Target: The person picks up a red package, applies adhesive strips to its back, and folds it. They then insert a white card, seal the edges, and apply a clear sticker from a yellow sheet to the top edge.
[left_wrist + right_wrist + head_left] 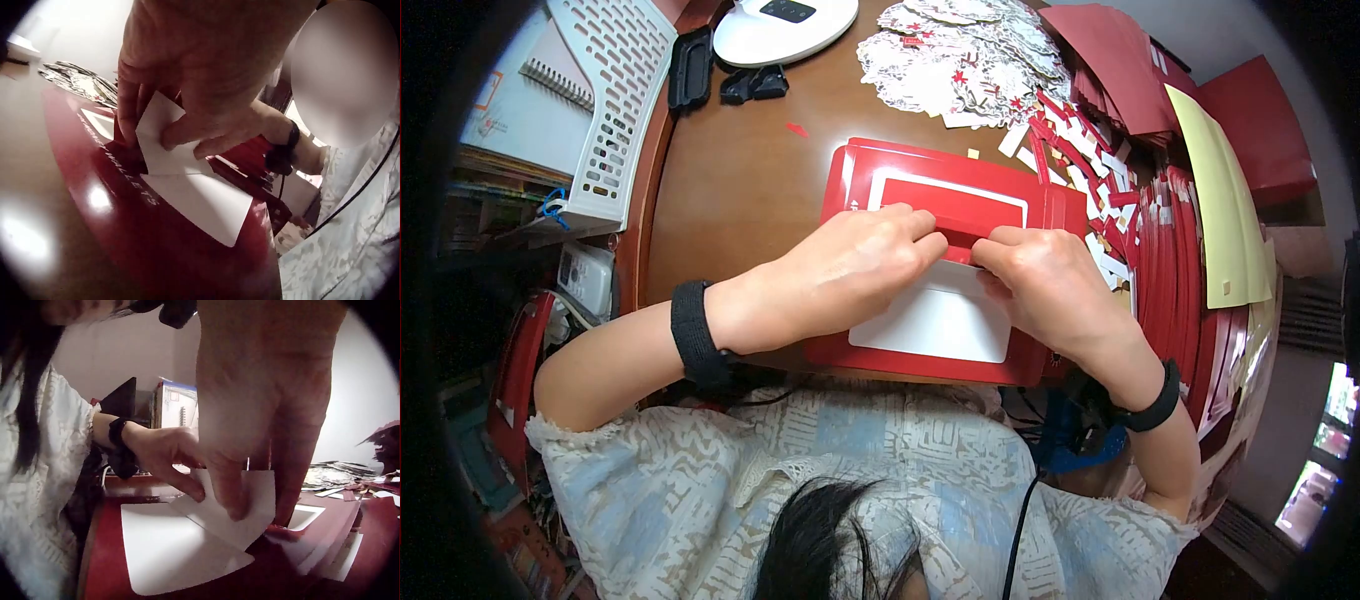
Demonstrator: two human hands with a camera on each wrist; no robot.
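A red printed cardboard sheet (840,358) lies in front of the person, with a white-edged opening in its far half and a white panel (940,320) in the near half. Lettering ending in "WALLETS" shows on it in the left wrist view. A folded flap, red on one face and white on the other (164,156), stands up from the panel along a crease. Pinching the flap's left part is the left hand (865,255), thumb on the white face. The right hand (1040,275) pinches its right part, thumb against the white face (259,500).
White and red paper cutouts (970,60) are heaped at the back. Red and white scraps (1100,190) lie on the right, beside a row of red folders (1170,270). A white lamp base (785,25) and a white perforated rack (615,110) stand at back left.
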